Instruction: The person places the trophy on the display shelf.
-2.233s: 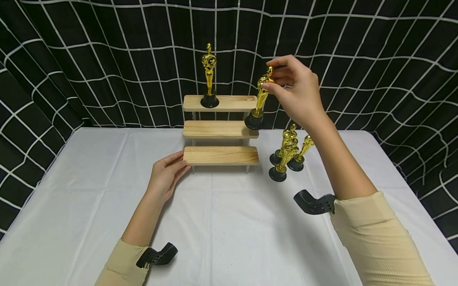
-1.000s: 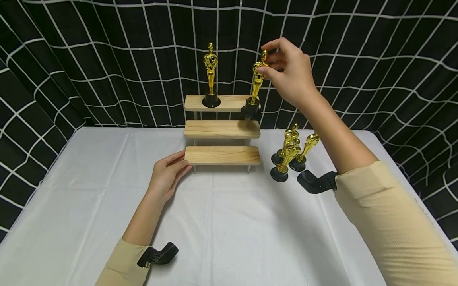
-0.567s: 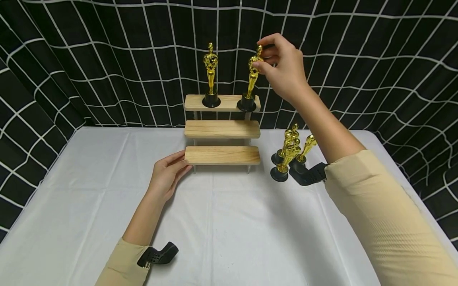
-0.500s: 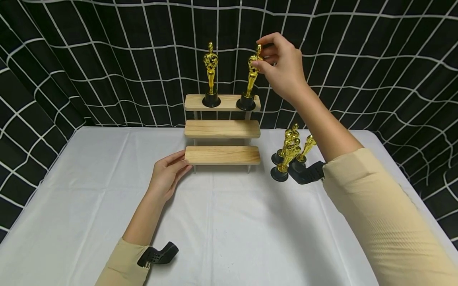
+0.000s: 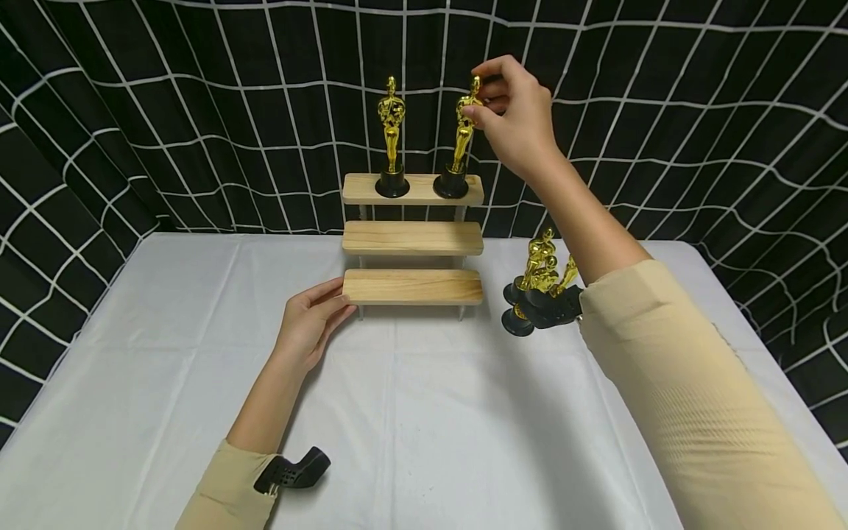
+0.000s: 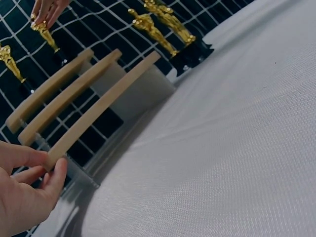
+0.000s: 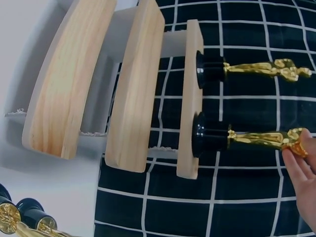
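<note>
My right hand [image 5: 520, 114] pinches a gold trophy statuette [image 5: 461, 143] by its upper body. Its black base touches the top step of a three-tier wooden display stand [image 5: 412, 287], right of the middle. A matching gold statuette [image 5: 391, 136] stands upright on the same step, to the left. In the right wrist view both the held statuette [image 7: 256, 139] and the other statuette [image 7: 256, 67] have their bases against the top board. My left hand [image 5: 308, 324] grips the left end of the lowest step, thumb and fingers on the board, as the left wrist view shows.
Several more gold statuettes [image 5: 539, 265] stand close together on the white-covered table [image 5: 424, 427], right of the stand, partly hidden by the right wrist's black camera [image 5: 546, 305]. A black curtain with white grid lines [image 5: 265, 147] hangs behind the table.
My right hand has carried the statuette up and left, set its base on the top step, and shifted it slightly left along the board. The left hand stays on the lowest step.
</note>
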Demonstrator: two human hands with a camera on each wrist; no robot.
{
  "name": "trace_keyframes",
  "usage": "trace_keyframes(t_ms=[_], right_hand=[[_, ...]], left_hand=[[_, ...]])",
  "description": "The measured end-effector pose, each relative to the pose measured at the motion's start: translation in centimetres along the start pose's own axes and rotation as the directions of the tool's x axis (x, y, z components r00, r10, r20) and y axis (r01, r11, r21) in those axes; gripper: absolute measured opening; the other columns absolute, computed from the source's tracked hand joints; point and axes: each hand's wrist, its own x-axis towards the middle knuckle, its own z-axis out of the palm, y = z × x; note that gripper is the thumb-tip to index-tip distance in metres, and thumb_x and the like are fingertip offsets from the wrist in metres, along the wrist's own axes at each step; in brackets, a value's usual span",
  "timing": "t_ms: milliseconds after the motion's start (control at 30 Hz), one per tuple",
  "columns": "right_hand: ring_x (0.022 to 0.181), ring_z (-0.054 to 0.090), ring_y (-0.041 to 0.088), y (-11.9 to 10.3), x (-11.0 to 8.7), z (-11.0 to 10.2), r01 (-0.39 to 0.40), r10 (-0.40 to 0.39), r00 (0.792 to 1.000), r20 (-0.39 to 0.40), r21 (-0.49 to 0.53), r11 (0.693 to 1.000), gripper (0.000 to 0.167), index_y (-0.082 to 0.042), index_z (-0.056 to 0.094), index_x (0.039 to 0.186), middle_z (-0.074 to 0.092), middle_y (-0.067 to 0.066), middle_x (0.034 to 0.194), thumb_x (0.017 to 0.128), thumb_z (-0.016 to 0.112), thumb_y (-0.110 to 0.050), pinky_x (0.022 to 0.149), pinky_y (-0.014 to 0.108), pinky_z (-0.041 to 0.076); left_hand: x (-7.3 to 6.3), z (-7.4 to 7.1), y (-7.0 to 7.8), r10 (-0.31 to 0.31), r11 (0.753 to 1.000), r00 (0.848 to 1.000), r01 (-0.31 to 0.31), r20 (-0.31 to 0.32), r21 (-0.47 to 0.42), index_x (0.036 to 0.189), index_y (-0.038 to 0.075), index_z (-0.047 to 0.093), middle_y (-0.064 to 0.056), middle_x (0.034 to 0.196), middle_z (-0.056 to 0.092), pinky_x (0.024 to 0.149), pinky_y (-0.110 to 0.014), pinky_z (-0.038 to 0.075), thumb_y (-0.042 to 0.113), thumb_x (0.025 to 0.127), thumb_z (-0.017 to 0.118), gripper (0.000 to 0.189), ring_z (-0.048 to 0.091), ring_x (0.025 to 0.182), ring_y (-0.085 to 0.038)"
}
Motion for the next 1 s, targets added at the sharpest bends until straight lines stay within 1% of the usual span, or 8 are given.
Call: trace_keyframes(t_ms=[233,533,733,1000], right_hand=[[0.115,0.068,0.027,-0.03,0.26,0.36,-0.006,0.006,1.0,0.017,0.002,1.0,0.041,-0.001,0.057,0.143,0.069,0.018,0.131,0.104,0.068,-0.007,0.098,0.026,0.06],[0.117,0.066,0.028,-0.22,0.57,0.53,-0.022,0.022,0.999,0.033,-0.009,1.0,0.041,-0.002,0.055,0.144,0.068,0.018,0.134,0.105,0.066,-0.006,0.103,0.028,0.06],[0.118,0.066,0.028,-0.18,0.66,0.73,-0.02,0.021,0.999,0.045,-0.015,1.0,0.042,-0.002,0.055,0.145,0.068,0.017,0.136,0.105,0.065,-0.007,0.105,0.028,0.06],[0.125,0.066,0.028,-0.15,0.59,0.66,-0.014,0.015,0.997,0.077,-0.022,1.0,0.046,-0.004,0.052,0.149,0.067,0.016,0.14,0.105,0.065,-0.008,0.11,0.029,0.058]], left_hand=[[-0.04,-0.01,0.1,0.003,1.0,1.0,-0.003,0.002,-0.003,0.151,-0.013,0.046,-0.026,0.145,0.049,0.101,-0.02,0.061,-0.012,0.104,0.054,0.048,0.069,0.097,-0.007],[0.0,0.06,0.07,-0.007,1.0,1.0,0.007,-0.013,-0.001,0.151,-0.012,0.047,-0.024,0.144,0.051,0.1,-0.02,0.062,-0.012,0.103,0.054,0.048,0.069,0.098,-0.008],[0.06,0.08,-0.02,-0.004,1.0,1.0,0.004,-0.008,0.002,0.151,-0.012,0.047,-0.026,0.146,0.05,0.101,-0.02,0.061,-0.011,0.103,0.054,0.048,0.069,0.099,-0.008],[0.05,0.05,0.05,-0.006,1.0,1.0,0.006,-0.009,-0.007,0.152,-0.012,0.046,-0.026,0.147,0.049,0.101,-0.02,0.061,-0.012,0.103,0.054,0.049,0.069,0.098,-0.007]])
